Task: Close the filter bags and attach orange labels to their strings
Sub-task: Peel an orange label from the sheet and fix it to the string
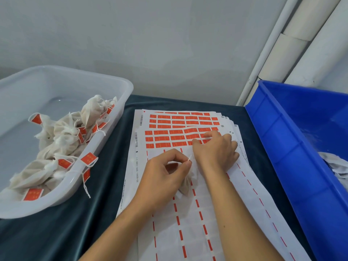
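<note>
Filter bag (188,182), a small off-white pouch, is lying on the label sheets (188,213) near the middle of the table (105,194), partly tucked under the two hands. Its thin white string (189,157) is being pinched between the thumb and forefinger of the left hand (165,172), whose other fingers are curling loosely toward the palm. Just beside it, the right hand (216,149) is lying over the sheet with bent fingers, its fingertips (195,142) pressing at an orange label (194,136) in the lowest remaining row; whether a label is already lifting free cannot be told. The sheets are lying in a fanned stack, orange rectangles filling the rows toward the table's far edge, while the nearer part is showing only bare backing with red dashes. At the table's left edge a translucent white tub (120,87) is holding a heap of finished bags (62,136) with orange tags, and a few tagged strings are hanging over its rim. At the right edge a blue crate (282,138) is holding more white bags (337,166), only partly visible. A dark teal cloth is covering the table.
</note>
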A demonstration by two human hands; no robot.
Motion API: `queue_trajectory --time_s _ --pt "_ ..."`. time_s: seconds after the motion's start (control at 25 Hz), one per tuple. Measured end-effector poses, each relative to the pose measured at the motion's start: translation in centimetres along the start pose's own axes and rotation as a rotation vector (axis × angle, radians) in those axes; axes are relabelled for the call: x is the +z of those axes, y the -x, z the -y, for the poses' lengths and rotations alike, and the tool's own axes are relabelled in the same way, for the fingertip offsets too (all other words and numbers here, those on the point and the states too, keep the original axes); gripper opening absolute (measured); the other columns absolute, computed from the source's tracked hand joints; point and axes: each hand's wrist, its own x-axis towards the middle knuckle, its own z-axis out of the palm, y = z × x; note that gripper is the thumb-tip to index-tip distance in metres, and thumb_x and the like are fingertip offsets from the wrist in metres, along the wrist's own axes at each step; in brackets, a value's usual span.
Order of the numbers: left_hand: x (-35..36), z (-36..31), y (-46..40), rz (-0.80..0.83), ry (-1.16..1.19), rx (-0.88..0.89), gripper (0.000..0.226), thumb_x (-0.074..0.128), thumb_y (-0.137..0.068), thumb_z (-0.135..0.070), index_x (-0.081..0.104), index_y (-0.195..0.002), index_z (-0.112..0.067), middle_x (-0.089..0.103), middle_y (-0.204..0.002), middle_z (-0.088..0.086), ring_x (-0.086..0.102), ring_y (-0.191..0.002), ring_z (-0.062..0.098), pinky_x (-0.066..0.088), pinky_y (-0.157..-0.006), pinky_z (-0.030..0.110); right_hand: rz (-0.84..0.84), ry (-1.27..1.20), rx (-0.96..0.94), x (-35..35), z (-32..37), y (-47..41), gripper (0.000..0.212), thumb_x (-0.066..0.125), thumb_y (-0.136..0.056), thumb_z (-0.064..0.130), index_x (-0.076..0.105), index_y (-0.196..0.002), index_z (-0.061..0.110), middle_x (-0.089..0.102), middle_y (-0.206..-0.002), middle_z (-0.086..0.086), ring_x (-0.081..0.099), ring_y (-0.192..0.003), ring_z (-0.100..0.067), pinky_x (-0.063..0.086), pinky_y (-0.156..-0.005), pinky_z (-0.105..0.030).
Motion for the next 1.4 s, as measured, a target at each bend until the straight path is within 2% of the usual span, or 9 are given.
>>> queue_trajectory --time_s 0.08,0.16,0.28,0.4,0.56,0.72,0.88,1.28,1.4 --pt "0.0 -0.1 0.1 0.006 0.0 0.008 0.015 0.072 -0.098 -0.029 0.073 -0.085 -0.036 0.074 -0.092 -0.018 0.072 -0.093 0.007 0.06 -0.091 0.031 -0.032 0.04 -0.045 0.3 0.3 0.6 0.035 0.069 -0.089 0.055 0.072 -0.116 0.034 0.061 -0.123 0.0 0.051 -0.111 -0.02 0.042 -0.094 -0.037" --pt "0.1 -0.3 0.3 0.015 0.001 0.007 0.012 0.072 -0.098 -0.029 0.074 -0.087 -0.035 0.074 -0.091 -0.018 0.072 -0.094 0.007 0.06 -0.091 0.032 -0.053 0.064 -0.178 0.6 0.1 1.5 0.034 0.062 -0.097 0.048 0.074 -0.123 0.03 0.061 -0.132 -0.001 0.051 -0.117 -0.02 0.046 -0.099 -0.036" --pt "0.3 -0.4 0.4 0.019 0.0 -0.01 0.009 0.072 -0.097 -0.032 0.074 -0.088 -0.034 0.074 -0.092 -0.018 0.071 -0.095 0.008 0.06 -0.092 0.033 0.047 0.128 -0.331 0.8 0.1 1.5 0.045 0.057 -0.101 0.046 0.062 -0.142 0.03 0.056 -0.148 0.0 0.05 -0.129 -0.023 0.047 -0.106 -0.037" --pt "0.2 -0.4 0.3 0.025 0.01 -0.014 0.009 0.072 -0.097 -0.031 0.074 -0.088 -0.033 0.074 -0.092 -0.017 0.072 -0.095 0.008 0.06 -0.093 0.035 0.071 0.185 -0.381 0.5 0.0 1.1 0.047 0.055 -0.1 0.049 0.06 -0.143 0.033 0.058 -0.143 0.001 0.053 -0.123 -0.022 0.049 -0.1 -0.037" --pt "0.1 -0.2 0.3 0.022 -0.001 -0.025 0.012 0.072 -0.097 -0.031 0.073 -0.086 -0.035 0.073 -0.091 -0.02 0.071 -0.093 0.004 0.059 -0.093 0.033 0.105 0.082 -0.363 -0.4 -0.5 0.3 0.04 0.056 -0.1 0.051 0.066 -0.135 0.034 0.062 -0.136 0.005 0.054 -0.117 -0.017 0.052 -0.098 -0.037" --pt "0.1 0.1 0.0 0.023 -0.013 -0.005 0.012 0.071 -0.098 -0.034 0.071 -0.088 -0.041 0.073 -0.093 -0.021 0.07 -0.094 0.002 0.056 -0.087 0.025 0.013 0.172 -0.243 -1.0 -1.1 1.1 0.054 0.056 -0.093 0.065 0.063 -0.128 0.024 0.063 -0.128 0.001 0.058 -0.111 -0.018 0.053 -0.091 -0.036" --pt "0.2 0.3 0.0 0.027 -0.02 0.013 0.014 0.071 -0.098 -0.031 0.071 -0.089 -0.043 0.073 -0.092 -0.021 0.07 -0.094 0.001 0.054 -0.085 0.021 -0.024 0.192 -0.22 -1.2 -1.8 2.3 0.059 0.054 -0.092 0.069 0.065 -0.125 0.021 0.064 -0.124 0.0 0.059 -0.107 -0.018 0.053 -0.088 -0.034" --pt "0.3 0.0 0.2 0.024 -0.033 -0.025 0.013 0.072 -0.097 -0.033 0.071 -0.087 -0.042 0.072 -0.092 -0.024 0.068 -0.095 -0.002 0.051 -0.083 0.017 0.0 0.134 -0.238 -1.8 -1.6 2.3 0.05 0.058 -0.092 0.066 0.074 -0.119 0.027 0.071 -0.117 0.005 0.062 -0.095 -0.014 0.05 -0.073 -0.029" --pt "0.3 -0.2 0.2 0.024 -0.049 -0.033 0.014 0.072 -0.097 -0.036 0.069 -0.09 -0.048 0.071 -0.093 -0.026 0.067 -0.096 -0.005 0.05 -0.082 0.016 0.074 0.045 -0.203 -2.7 -1.6 1.4 0.042 0.063 -0.09 0.067 0.076 -0.105 0.029 0.072 -0.101 0.012 0.062 -0.076 -0.01 0.047 -0.063 -0.022"
